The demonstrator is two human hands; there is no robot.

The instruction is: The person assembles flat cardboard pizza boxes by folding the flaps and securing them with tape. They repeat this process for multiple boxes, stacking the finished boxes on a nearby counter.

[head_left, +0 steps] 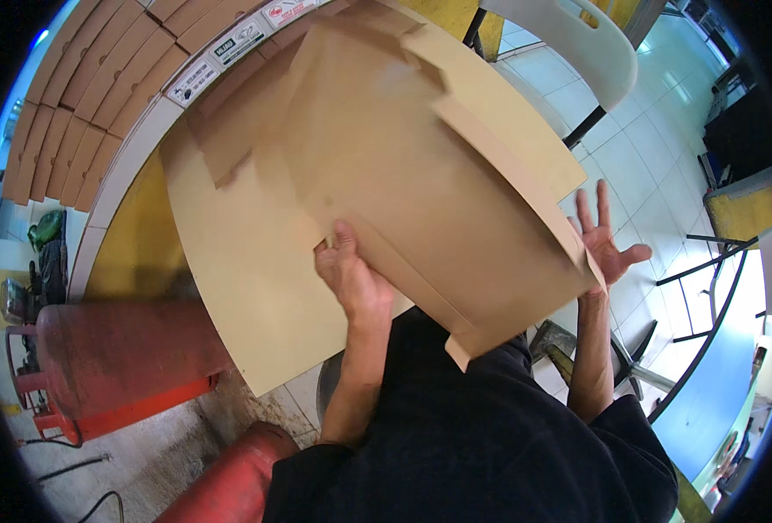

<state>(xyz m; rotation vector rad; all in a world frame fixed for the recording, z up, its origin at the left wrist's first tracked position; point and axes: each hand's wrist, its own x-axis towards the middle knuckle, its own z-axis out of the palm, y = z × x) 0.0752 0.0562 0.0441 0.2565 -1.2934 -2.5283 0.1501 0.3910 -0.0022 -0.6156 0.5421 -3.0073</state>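
The pale tan surface (pixel 264 340) spread widest, stretching out ahead of the person, with a red gas cylinder (pixel 125 362) lying just off its left side. Over it, and raised at the near end, was the brown cardboard box blank (pixel 421 200), its long axis slanting from far left to near right, so that the close end overhung the person's lap in front of the black T-shirt (pixel 490 427). The blank lay between the two hands and mostly forward of them, which made the near-right end the part that mattered. The left hand (pixel 355 275) appeared clamped on the blank's left edge, some way up its length; the right hand (pixel 611 248) was open, fingers spread, just beyond the right edge and nearer to that close corner (whether its palm touched the cardboard, I could not tell). A narrow side flap (pixel 508 173) stood up along the right edge, its near end crossing in front of the right wrist. Smallest of all, the left thumb (pixel 343 234) pressed against the opposite edge.
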